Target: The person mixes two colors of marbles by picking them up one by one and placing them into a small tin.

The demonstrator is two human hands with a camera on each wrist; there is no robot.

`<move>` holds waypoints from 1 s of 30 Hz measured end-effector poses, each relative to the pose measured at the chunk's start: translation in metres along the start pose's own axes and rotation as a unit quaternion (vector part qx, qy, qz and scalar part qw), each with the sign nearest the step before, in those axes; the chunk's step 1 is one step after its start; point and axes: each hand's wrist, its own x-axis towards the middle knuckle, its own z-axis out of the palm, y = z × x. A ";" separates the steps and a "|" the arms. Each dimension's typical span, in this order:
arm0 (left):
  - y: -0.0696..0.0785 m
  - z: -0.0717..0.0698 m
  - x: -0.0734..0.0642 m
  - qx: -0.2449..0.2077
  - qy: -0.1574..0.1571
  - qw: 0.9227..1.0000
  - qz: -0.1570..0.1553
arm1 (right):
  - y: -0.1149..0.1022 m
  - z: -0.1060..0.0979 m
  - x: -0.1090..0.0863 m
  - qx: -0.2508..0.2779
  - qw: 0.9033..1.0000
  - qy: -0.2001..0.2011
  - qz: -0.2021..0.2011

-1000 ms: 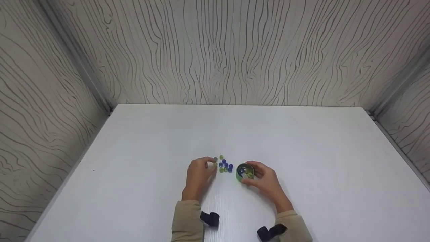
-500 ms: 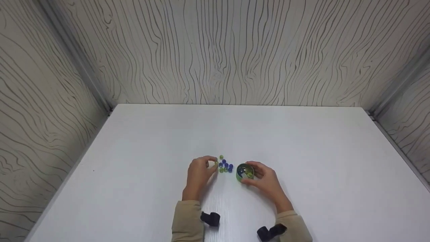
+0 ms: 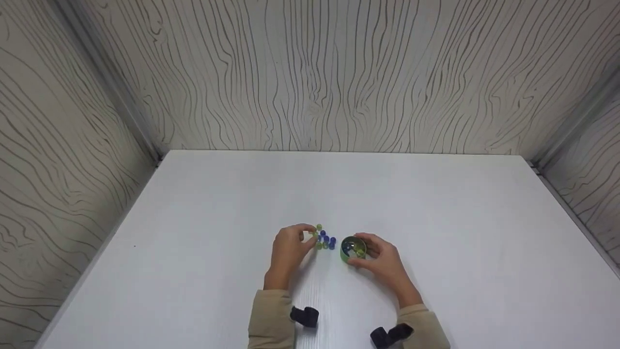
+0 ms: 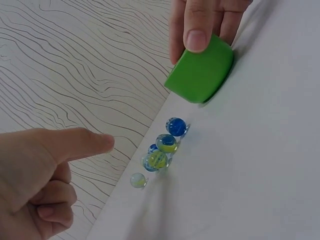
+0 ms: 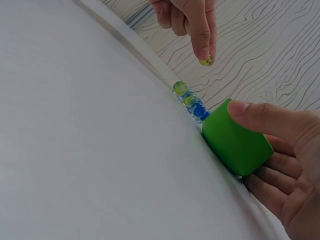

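left hand pinches yellow-green marble at fingertips, lifted above marble cluster on white table; right hand wraps green cup beside cluster; marbles look hard, slick, roll-prone: pinch across middle

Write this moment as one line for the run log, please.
left hand: pinches yellow-green marble | right hand: holds green cup | loose marbles: on white table
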 end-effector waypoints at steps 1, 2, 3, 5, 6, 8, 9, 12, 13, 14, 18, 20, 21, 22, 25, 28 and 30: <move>0.001 0.000 0.000 0.000 0.001 1.000 -0.001 | 0.000 0.000 0.000 0.000 1.000 0.001 0.000; 0.001 0.000 0.000 -0.002 0.001 1.000 -0.001 | 0.000 0.000 0.000 0.001 1.000 0.001 0.001; 0.002 0.000 0.000 -0.004 0.001 1.000 -0.002 | 0.000 0.000 0.000 0.001 1.000 0.001 0.002; 0.003 0.000 -0.001 -0.004 0.002 1.000 -0.001 | 0.000 0.000 0.000 0.001 1.000 0.000 0.000; 0.004 0.000 0.000 -0.006 0.002 1.000 -0.004 | -0.001 0.000 0.000 0.001 1.000 0.000 0.001; 0.005 0.000 -0.001 -0.005 0.002 1.000 -0.005 | -0.001 0.000 0.000 0.000 1.000 -0.001 0.002; 0.006 0.000 -0.001 -0.003 0.002 1.000 -0.004 | -0.001 0.000 0.000 0.000 1.000 -0.001 0.002; 0.008 -0.001 -0.002 0.004 0.002 1.000 -0.003 | -0.001 0.000 0.000 0.003 1.000 -0.001 0.003; 0.008 -0.001 -0.002 0.005 0.002 1.000 -0.001 | -0.001 0.000 0.000 0.004 1.000 0.000 0.003; 0.009 -0.001 -0.002 0.005 0.002 1.000 0.000 | -0.001 0.000 0.000 0.005 1.000 0.000 0.004; 0.010 -0.001 -0.003 0.003 0.003 1.000 0.013 | 0.000 0.001 0.000 0.001 1.000 0.001 0.005; 0.011 -0.001 -0.003 0.005 0.006 1.000 0.026 | 0.000 0.001 0.000 0.001 1.000 0.000 -0.001; 0.011 -0.001 -0.003 0.008 0.007 0.999 0.033 | 0.000 0.001 0.000 0.002 1.000 -0.002 -0.004; 0.011 0.000 -0.003 0.010 0.009 0.999 0.040 | 0.001 0.000 0.000 0.004 1.000 -0.003 -0.006; 0.012 0.001 -0.003 0.013 0.011 0.999 0.051 | 0.001 0.000 0.001 0.008 1.000 -0.006 -0.015; 0.014 0.001 -0.003 0.009 0.002 0.999 0.050 | 0.001 0.000 0.001 0.009 1.000 -0.006 -0.016; 0.015 0.002 -0.004 0.002 -0.008 0.999 0.045 | 0.001 0.000 0.000 0.007 1.000 -0.006 -0.017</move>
